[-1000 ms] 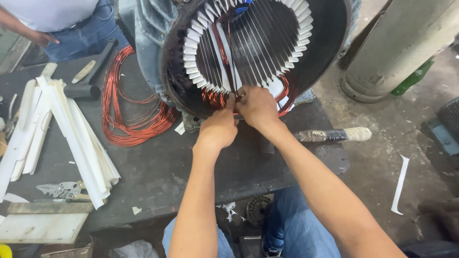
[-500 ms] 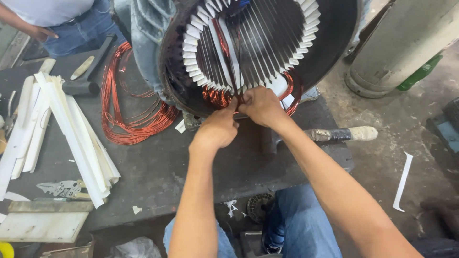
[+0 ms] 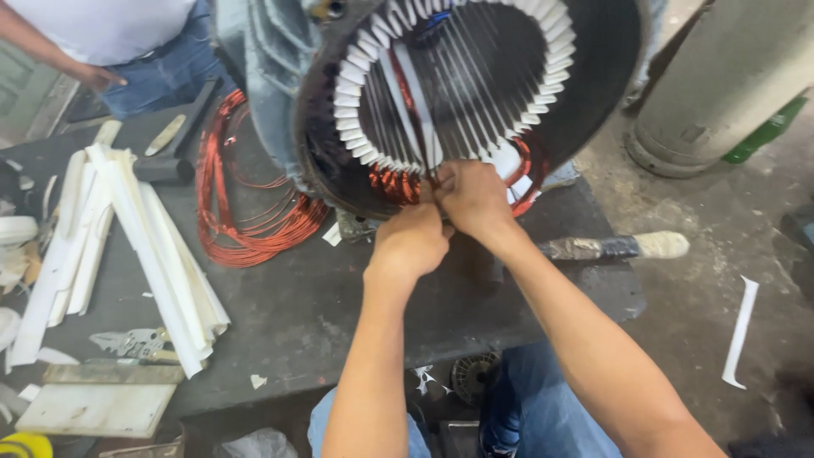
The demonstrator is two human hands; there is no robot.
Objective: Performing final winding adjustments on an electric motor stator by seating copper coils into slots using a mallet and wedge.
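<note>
Stator on its side at the bench's far edge. Left hand and right hand, touching each other, both pinch the copper winding at the bore's lower rim. A loose wire coil and white strips lie to the left.

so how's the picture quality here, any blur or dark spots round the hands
Head view: even daylight, no hard glare; the left hand and right hand are fairly sharp, with slight softness at the fingers; the inside of the stator falls dark behind the white slot liners; the copper wire coil on the bench is clear; frame edges bend a little.
</note>
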